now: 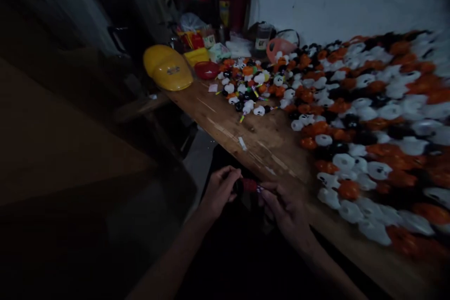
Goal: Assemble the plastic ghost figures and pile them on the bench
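Observation:
Over the front edge of the wooden table (242, 133), my left hand (220, 190) is closed around the dark end of a small toy-like piece with a dark red middle (249, 185). My right hand (284, 208) pinches its other end, where a narrow purple and white patterned strip (259, 189) shows. The dim light hides the exact shape of the piece. Beyond both hands, a heap of small white, black and orange Halloween figures (259, 78) with bright patterned strips lies on the table.
Rows of larger ghost and pumpkin figures (379, 171) fill the right side. A yellow hard hat (168, 68), red dish (206, 70), yellow container (196, 56) and pink mask-like object (279, 48) stand farther back. A fire extinguisher (235, 7) is by the wall.

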The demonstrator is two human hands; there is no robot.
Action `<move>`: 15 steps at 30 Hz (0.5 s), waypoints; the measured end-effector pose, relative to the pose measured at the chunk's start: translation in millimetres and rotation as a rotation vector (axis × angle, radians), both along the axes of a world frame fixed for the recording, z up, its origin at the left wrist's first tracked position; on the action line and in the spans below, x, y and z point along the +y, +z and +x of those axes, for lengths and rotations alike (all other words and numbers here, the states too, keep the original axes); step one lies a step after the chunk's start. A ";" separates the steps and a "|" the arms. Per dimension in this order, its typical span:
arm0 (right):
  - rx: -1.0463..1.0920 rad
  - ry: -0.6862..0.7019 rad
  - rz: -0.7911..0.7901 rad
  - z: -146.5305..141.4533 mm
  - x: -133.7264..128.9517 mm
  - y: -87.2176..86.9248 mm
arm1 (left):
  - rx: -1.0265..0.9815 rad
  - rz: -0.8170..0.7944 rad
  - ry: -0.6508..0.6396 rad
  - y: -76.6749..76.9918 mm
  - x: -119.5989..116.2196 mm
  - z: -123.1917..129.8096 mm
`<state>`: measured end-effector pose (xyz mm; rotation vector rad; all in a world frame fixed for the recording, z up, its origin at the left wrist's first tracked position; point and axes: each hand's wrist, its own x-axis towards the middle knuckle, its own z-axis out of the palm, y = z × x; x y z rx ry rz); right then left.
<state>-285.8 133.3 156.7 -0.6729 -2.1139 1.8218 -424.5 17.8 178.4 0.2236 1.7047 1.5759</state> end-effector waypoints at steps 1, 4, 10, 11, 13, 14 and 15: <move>0.007 -0.004 -0.020 -1.8 -1.8 -0.1 | 0.030 0.001 -0.007 1.3 0.5 -1.1; 0.033 0.017 -0.032 -10.8 -6.6 1.8 | 0.092 -0.044 -0.006 4.8 -1.2 -0.2; 0.144 -0.037 0.616 -15.5 7.6 -5.5 | 0.032 -0.021 -0.124 -1.4 -4.2 -6.3; 0.126 -0.122 0.781 -12.5 15.3 -12.3 | -0.020 -0.007 -0.119 -3.2 -1.0 -16.3; 0.084 -0.249 0.948 -6.8 33.9 -29.4 | -0.088 0.068 0.032 0.4 13.2 -49.7; 0.057 -0.351 0.950 -4.7 43.3 -37.8 | -0.083 0.135 0.134 8.1 24.6 -72.0; 0.056 -0.403 0.935 -3.2 51.6 -44.8 | -0.050 0.208 0.229 20.4 38.8 -96.3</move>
